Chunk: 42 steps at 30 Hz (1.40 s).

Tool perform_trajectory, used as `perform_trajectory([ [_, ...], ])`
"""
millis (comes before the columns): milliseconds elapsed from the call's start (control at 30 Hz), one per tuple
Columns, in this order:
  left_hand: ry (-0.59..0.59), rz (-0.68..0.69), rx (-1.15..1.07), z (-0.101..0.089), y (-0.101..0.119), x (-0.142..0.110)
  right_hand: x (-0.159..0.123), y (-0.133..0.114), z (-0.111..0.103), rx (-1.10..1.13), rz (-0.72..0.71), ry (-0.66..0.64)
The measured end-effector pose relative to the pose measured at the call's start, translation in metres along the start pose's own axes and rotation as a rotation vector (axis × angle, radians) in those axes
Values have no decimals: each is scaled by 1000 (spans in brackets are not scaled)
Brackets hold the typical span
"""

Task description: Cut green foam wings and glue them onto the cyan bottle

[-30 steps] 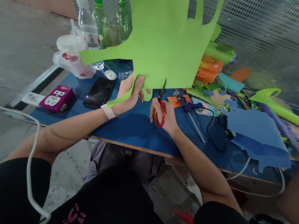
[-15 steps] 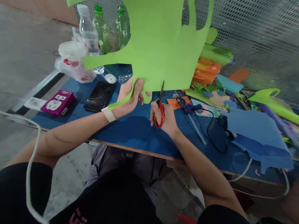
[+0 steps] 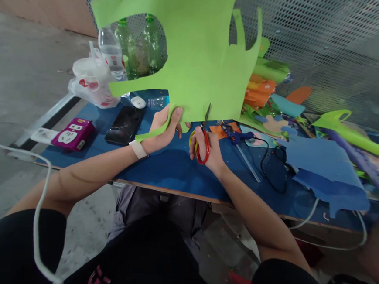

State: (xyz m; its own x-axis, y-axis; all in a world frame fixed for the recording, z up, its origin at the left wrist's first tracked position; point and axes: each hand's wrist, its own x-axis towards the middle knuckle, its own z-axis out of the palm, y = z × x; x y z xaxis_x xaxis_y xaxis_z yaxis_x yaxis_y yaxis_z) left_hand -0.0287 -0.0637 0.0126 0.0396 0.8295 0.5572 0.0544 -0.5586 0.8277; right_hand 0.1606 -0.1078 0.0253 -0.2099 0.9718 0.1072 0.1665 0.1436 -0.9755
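A large light-green sheet (image 3: 202, 64) with curved cut-outs stands upright in front of me. My left hand (image 3: 167, 129) pinches its lower edge, thumb on the near face and fingers mostly behind. A narrow green strip of the sheet hangs over that wrist, near a white band (image 3: 138, 149). My right hand (image 3: 208, 150) is closed around the red and yellow handles of a pair of scissors (image 3: 203, 145). The blades point up at the sheet's bottom edge, one of them in front of the green; the other is hard to make out.
On the blue table (image 3: 174, 171) lie a black phone (image 3: 125, 125), a purple power socket (image 3: 73, 133) and a blue glue gun (image 3: 240, 136) with its cord. Bottles (image 3: 111, 52) and a bagged cup (image 3: 91, 79) stand at left. Blue sheets (image 3: 325, 166) and colourful scraps cover the right side.
The green sheet has dropped slightly and tilted, its upper left part moving down and right. My right hand and the scissors have shifted only slightly. Both hands keep their hold.
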Motion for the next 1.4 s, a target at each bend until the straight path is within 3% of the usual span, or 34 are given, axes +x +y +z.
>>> perform_trajectory([
  [300,9,-18,-20,0,7,1,0,-3,0,-54,31,-1],
  [733,-54,-19,-19,-1,-1,3,1,-7,-6,-68,-12,-7],
  [1033,-25,-15,-28,-3,0,7,3,-8,-10,-37,9,-9],
  [1400,-106,-13,-17,-3,-2,7,5,-2,-14,-54,-46,-9],
])
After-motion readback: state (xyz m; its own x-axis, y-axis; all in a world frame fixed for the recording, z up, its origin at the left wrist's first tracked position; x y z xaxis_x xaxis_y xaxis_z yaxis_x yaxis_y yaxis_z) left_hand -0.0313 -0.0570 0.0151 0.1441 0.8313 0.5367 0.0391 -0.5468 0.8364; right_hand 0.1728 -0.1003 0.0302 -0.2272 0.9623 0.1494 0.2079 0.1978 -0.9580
